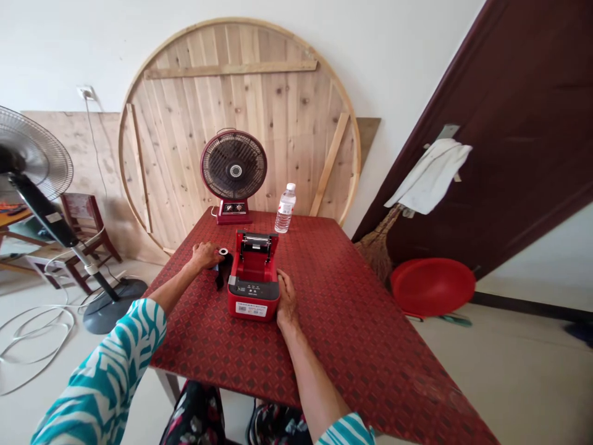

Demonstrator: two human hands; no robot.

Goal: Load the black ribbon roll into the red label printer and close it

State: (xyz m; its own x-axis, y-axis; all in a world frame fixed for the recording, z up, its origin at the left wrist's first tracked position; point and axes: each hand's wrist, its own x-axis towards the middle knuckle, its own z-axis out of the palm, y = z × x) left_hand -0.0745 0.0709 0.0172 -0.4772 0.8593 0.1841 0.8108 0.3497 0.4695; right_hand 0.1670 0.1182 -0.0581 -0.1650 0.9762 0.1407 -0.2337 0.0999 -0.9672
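A red and black label printer (253, 300) stands on the red patterned table (343, 309), its lid raised and its inner bay in view. My right hand (286, 298) rests against the printer's right side, fingers along the casing. Left of the printer, my left hand (207, 254) has its fingers at a small roll with a white core (223, 252); whether they grip it is hard to tell. A dark strip or cloth-like piece (222, 273) lies between that roll and the printer.
Behind the printer are a small red fan (234, 173) and a water bottle (285, 209). A large round wooden board (278, 117) leans on the wall. A standing fan (50, 216) is at left, a red basin (430, 287) on the floor at right.
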